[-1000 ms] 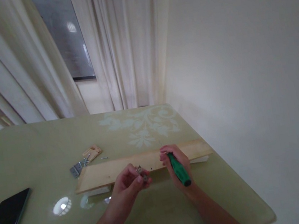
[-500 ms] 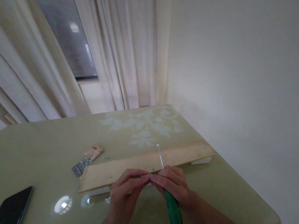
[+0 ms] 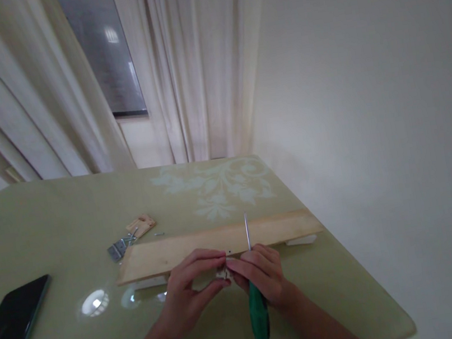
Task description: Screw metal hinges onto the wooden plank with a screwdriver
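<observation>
Between the fingertips of my left hand [image 3: 190,288] is a small pale piece [image 3: 224,273], whose exact kind I cannot make out. The fingers of my right hand [image 3: 263,277] touch its right side. My right hand is also closed around a screwdriver [image 3: 259,314] with a green handle; its thin metal shaft points away from me. Just beyond both hands lies a long wooden board [image 3: 203,246], raised on pale supports, with a small dark hole near its front edge.
Left of the board lie a grey metal hinge [image 3: 117,250], several screws [image 3: 132,236] and a small wooden piece [image 3: 142,225]. One screw [image 3: 159,234] lies behind the board. A black tablet [image 3: 13,323] is at the far left. A wall [image 3: 370,114] borders the table [image 3: 66,210] on the right.
My left thumb has dropped away from its fingers, and the pale piece shows more between the hands. The screwdriver has tilted slightly, its tip shifting right and its handle left.
</observation>
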A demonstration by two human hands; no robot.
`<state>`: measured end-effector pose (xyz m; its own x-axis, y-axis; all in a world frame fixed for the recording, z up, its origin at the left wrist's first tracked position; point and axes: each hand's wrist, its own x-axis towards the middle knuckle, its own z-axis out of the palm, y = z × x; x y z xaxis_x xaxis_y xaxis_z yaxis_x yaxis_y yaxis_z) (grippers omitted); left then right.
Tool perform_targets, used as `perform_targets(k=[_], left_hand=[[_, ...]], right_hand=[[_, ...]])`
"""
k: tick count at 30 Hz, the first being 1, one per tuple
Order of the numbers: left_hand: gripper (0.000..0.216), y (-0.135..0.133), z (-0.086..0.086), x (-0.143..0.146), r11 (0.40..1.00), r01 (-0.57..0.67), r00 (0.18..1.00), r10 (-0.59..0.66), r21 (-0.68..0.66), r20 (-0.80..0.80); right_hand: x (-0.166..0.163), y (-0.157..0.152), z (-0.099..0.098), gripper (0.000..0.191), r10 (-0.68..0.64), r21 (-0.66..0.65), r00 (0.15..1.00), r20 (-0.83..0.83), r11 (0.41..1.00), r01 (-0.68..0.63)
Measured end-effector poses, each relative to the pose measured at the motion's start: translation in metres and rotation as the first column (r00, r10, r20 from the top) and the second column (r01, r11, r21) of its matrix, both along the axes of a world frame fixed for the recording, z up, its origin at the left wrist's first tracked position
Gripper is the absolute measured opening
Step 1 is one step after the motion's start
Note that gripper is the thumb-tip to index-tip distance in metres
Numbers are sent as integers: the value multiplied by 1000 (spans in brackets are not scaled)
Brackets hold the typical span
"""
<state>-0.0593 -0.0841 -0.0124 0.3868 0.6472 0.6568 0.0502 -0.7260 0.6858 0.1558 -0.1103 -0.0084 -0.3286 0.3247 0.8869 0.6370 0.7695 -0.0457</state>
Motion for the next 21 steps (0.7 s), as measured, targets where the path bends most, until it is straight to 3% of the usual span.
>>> perform_targets(k=[4,9,13,16,18,21], left_hand=[[4,-2,-2,3,999,-16,999,14,-46,-34],[11,-6,-4,8,985,-25,997,13,-170,-70],[13,-4,0,8,996,-32,995,25,-77,-99],[16,0,-5,7,983,-179,982,177,-30,-72],[17,4,-11,6,964,-266,962,266,10,-60],[12,10,-19,5,941,-302,941,319,151,-109]], right_hand=[[-4,1,-3,3,25,-40,994,-109,999,-30],[-5,-1,0,17,-27,-98,995,-99,995,18],[-2,-1,3,14,-34,-142,994,-108,990,18],[0,3,4,4,-49,-170,997,-62,985,38],[3,6,4,8,-102,-182,995,9,978,102],[8,12,3,17,-171,-175,977,132,966,192]])
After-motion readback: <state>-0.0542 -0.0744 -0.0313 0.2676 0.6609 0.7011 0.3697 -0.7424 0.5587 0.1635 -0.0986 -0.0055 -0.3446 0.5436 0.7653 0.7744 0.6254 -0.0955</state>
